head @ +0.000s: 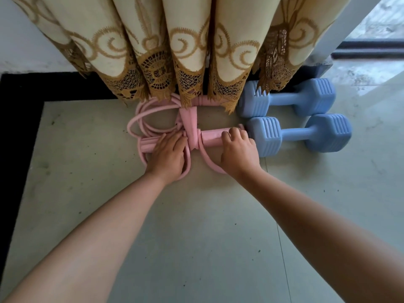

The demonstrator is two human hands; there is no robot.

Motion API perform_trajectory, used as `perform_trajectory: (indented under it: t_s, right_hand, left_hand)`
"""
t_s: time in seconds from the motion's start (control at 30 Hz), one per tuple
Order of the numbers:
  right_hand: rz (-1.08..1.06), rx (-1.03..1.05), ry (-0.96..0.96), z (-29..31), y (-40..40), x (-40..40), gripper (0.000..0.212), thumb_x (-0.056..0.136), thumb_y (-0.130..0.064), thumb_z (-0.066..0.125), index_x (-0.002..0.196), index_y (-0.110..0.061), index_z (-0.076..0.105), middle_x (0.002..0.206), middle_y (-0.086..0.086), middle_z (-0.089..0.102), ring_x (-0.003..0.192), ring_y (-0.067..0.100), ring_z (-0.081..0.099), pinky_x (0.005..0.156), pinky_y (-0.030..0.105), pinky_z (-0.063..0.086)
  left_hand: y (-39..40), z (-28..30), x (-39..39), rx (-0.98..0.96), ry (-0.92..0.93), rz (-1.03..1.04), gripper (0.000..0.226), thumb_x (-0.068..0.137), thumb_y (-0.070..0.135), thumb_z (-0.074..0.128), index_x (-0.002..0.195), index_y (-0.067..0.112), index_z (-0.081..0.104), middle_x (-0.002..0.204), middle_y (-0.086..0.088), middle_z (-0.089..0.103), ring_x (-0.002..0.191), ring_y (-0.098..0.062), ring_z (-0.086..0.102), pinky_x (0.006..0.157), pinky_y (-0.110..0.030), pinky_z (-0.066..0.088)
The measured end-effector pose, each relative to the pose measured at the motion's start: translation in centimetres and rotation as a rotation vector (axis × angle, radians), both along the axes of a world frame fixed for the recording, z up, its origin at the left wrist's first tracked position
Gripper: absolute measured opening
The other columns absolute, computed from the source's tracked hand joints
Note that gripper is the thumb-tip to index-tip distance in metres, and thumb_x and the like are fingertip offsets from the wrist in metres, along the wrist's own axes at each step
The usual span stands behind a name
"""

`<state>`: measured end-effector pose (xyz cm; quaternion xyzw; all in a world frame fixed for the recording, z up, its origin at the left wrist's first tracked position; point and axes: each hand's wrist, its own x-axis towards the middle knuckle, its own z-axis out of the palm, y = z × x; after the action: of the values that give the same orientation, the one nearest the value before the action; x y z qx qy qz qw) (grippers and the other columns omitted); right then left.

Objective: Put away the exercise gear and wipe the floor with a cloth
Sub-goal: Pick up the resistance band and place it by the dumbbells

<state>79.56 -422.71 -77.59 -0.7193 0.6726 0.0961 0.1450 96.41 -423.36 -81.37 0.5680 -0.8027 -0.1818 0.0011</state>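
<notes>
Pale tiled floor (196, 226), speckled with dark dirt and edged by a black border strip (19, 110) at left. Left hand (168, 154) lies over the near handle of the pink resistance band (190, 127), fingers curled on it, while the right hand (239, 153) grips the same bar's other end. Beyond: two blue dumbbells (299, 134) side by side, touching the band's right end, under a cream lace-hemmed curtain (175, 51) against the wall.

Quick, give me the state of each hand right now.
Left hand: fingers curled over the left end of the pink resistance band's handle, holding it.
Right hand: gripping the handle's right end.
</notes>
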Motion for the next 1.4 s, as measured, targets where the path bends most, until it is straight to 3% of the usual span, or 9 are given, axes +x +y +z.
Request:
perform_trajectory:
  t_s: [0.1,0.23,0.33,0.43,0.6,0.87,1.07,1.27,1.4]
  right_hand:
    - [0.033,-0.001,0.013,0.0,0.7,-0.5,0.042,0.086,-0.012,0.046,0.128,-0.006,0.044,0.132,0.012,0.043,0.125,0.031,0.037,0.095,0.036,0.037]
    - [0.068,0.036,-0.002,1.0,1.3,-0.9,0.038,0.087,-0.012,0.048,0.125,-0.007,0.046,0.128,0.012,0.046,0.12,0.03,0.042,0.093,0.034,0.038]
    - [0.097,0.026,-0.009,1.7,1.4,-1.0,0.04,0.088,-0.014,0.048,0.127,-0.008,0.045,0.13,0.012,0.048,0.12,0.03,0.043,0.095,0.034,0.038]
    - [0.148,0.02,-0.024,2.1,1.4,-0.8,0.046,0.09,-0.018,0.047,0.135,-0.011,0.041,0.136,0.01,0.046,0.124,0.029,0.042,0.099,0.035,0.037]
    - [0.23,0.085,-0.015,2.1,1.1,-0.2,0.05,0.091,-0.022,0.046,0.14,-0.015,0.038,0.141,0.008,0.044,0.131,0.027,0.038,0.104,0.036,0.035]
    - [0.337,0.2,0.018,1.4,1.2,0.7,0.059,0.092,-0.016,0.045,0.147,-0.02,0.023,0.147,0.007,0.033,0.133,0.029,0.033,0.106,0.039,0.036]
    - [0.557,0.194,0.059,-0.6,0.1,2.0,0.066,0.095,-0.02,0.046,0.15,-0.027,0.012,0.159,-0.004,-0.004,0.147,0.024,0.002,0.111,0.042,0.026]
    - [0.606,0.305,0.145,-1.1,-1.7,3.9,0.058,0.094,-0.014,0.046,0.146,-0.028,0.023,0.155,-0.003,0.009,0.13,0.029,0.043,0.1,0.037,0.045]
    - [0.521,0.104,0.155,-1.3,-0.6,3.4,0.041,0.098,-0.02,0.041,0.137,-0.011,0.037,0.138,0.014,0.034,0.104,0.032,0.061,0.066,0.035,0.044]
  left_hand:
    - [0.3,0.3,-0.2,-0.006,-0.034,0.027,0.05,0.095,0.011,0.032,0.144,0.001,0.035,0.154,-0.012,0.028,0.145,-0.025,0.022,0.121,-0.032,0.007]
    - [0.5,0.8,-0.2,-0.001,-0.056,0.004,0.046,0.093,0.012,0.036,0.136,-0.001,0.046,0.145,-0.017,0.042,0.138,-0.03,0.036,0.119,-0.038,0.022]
    - [0.7,1.5,0.1,-0.004,-0.073,-0.043,0.048,0.076,0.021,0.035,0.099,0.0,0.071,0.101,-0.018,0.072,0.093,-0.035,0.07,0.082,-0.042,0.056]
    - [1.2,2.9,0.0,-0.121,-0.146,-0.047,0.042,0.067,0.023,0.035,0.075,0.006,0.073,0.074,-0.011,0.072,0.066,-0.03,0.071,0.056,-0.032,0.056]
    - [1.7,4.5,-0.6,-0.044,-0.24,-0.004,0.033,0.094,0.019,0.041,0.122,0.01,0.055,0.13,-0.009,0.052,0.124,-0.026,0.046,0.096,-0.033,0.038]
    - [3.3,5.1,-0.1,0.142,-0.383,-0.125,0.029,0.095,0.02,0.047,0.123,0.012,0.049,0.13,-0.006,0.046,0.124,-0.025,0.044,0.097,-0.034,0.038]
    - [3.9,3.5,1.2,0.159,-0.446,0.15,0.026,0.096,0.018,0.047,0.12,0.009,0.053,0.128,-0.009,0.049,0.122,-0.027,0.049,0.093,-0.036,0.042]
    - [4.2,2.6,1.4,0.287,-0.382,0.35,0.029,0.099,0.02,0.042,0.121,0.009,0.058,0.123,-0.013,0.063,0.114,-0.032,0.06,0.088,-0.033,0.048]
    - [5.2,2.7,0.2,0.315,-0.224,0.305,0.052,0.091,0.051,0.045,0.122,0.011,0.054,0.128,-0.011,0.057,0.12,-0.03,0.053,0.093,-0.035,0.044]
